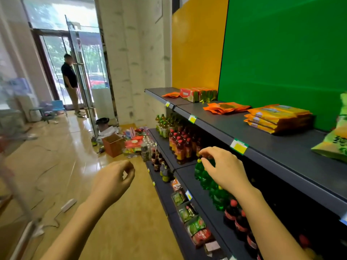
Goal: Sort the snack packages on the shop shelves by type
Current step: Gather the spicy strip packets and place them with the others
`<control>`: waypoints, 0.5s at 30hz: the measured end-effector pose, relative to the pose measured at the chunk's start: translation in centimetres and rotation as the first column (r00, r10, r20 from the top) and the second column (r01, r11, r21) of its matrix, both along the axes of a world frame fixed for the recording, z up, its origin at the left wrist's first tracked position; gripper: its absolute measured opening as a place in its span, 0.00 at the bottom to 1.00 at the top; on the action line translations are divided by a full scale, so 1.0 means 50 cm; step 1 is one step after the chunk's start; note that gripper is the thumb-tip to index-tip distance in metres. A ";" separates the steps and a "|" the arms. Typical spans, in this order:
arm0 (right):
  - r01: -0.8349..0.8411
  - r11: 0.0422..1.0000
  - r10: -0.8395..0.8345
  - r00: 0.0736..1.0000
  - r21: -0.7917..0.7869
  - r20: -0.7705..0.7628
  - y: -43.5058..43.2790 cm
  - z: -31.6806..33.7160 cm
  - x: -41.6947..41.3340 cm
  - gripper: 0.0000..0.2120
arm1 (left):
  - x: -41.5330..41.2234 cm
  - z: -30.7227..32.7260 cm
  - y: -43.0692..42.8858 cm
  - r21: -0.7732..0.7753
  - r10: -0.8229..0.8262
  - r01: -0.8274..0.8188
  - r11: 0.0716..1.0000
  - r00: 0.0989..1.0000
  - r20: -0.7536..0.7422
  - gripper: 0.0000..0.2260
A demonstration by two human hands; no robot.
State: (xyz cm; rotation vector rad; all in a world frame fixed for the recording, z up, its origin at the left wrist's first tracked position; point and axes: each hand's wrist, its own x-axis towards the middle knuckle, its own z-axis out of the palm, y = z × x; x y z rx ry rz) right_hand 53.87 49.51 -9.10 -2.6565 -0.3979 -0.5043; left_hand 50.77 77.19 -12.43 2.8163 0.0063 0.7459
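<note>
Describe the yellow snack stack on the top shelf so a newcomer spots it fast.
Find the green back panel. On the dark top shelf at its foot lies the stack of yellow packages, flat bags piled up. The orange pouches left of it are smaller, redder and fanned loosely.

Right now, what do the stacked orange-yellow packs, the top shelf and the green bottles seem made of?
The orange-yellow packs look like glossy plastic film: sheen and flat sealed edges. The top shelf seems painted metal, matt dark grey: thin rigid front edge holding price tags. The green bottles look like translucent plastic, possibly glass: light glints through them.
</note>
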 end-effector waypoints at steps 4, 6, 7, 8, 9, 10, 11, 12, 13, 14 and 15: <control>0.020 1.000 -0.020 1.000 -0.004 -0.020 0.052 -0.013 0.102 0.13 | 0.123 -0.021 0.050 -0.002 -0.035 0.035 0.999 0.999 -0.037 0.08; 0.019 1.000 -0.020 0.999 -0.012 -0.034 0.077 -0.027 0.161 0.13 | 0.189 -0.042 0.069 -0.021 -0.046 0.044 0.999 0.997 -0.069 0.08; 0.017 1.000 -0.018 0.999 -0.016 -0.039 0.090 -0.034 0.195 0.13 | 0.225 -0.052 0.080 -0.026 -0.050 0.048 0.999 0.995 -0.087 0.08; 0.015 1.000 -0.016 0.999 -0.017 -0.044 0.104 -0.042 0.230 0.13 | 0.261 -0.062 0.090 -0.028 -0.053 0.051 0.998 0.993 -0.105 0.09; 0.013 1.000 -0.014 0.999 -0.013 -0.048 0.119 -0.050 0.267 0.13 | 0.297 -0.070 0.101 -0.029 -0.057 0.054 0.998 0.991 -0.119 0.09; 0.011 1.000 -0.012 0.999 -0.005 -0.051 0.134 -0.056 0.306 0.13 | 0.335 -0.076 0.113 -0.028 -0.059 0.056 0.998 0.990 -0.127 0.10; 0.008 1.000 -0.008 0.999 0.002 -0.051 0.149 -0.060 0.346 0.12 | 0.374 -0.079 0.125 -0.028 -0.058 0.055 0.998 0.990 -0.130 0.10; 0.005 1.000 -0.005 0.999 0.006 -0.048 0.165 -0.062 0.387 0.12 | 0.413 -0.078 0.138 -0.028 -0.056 0.053 0.998 0.990 -0.132 0.10; 0.000 1.000 0.001 0.999 0.013 -0.041 0.182 -0.061 0.430 0.12 | 0.453 -0.074 0.153 -0.028 -0.052 0.049 0.998 0.990 -0.134 0.10; -0.005 1.000 0.006 0.999 0.020 -0.034 0.198 -0.057 0.475 0.12 | 0.495 -0.067 0.170 -0.030 -0.048 0.044 0.999 0.990 -0.136 0.10; -0.013 1.000 0.014 1.000 0.028 -0.023 0.215 -0.050 0.520 0.12 | 0.538 -0.057 0.186 -0.034 -0.044 0.040 0.999 0.990 -0.134 0.10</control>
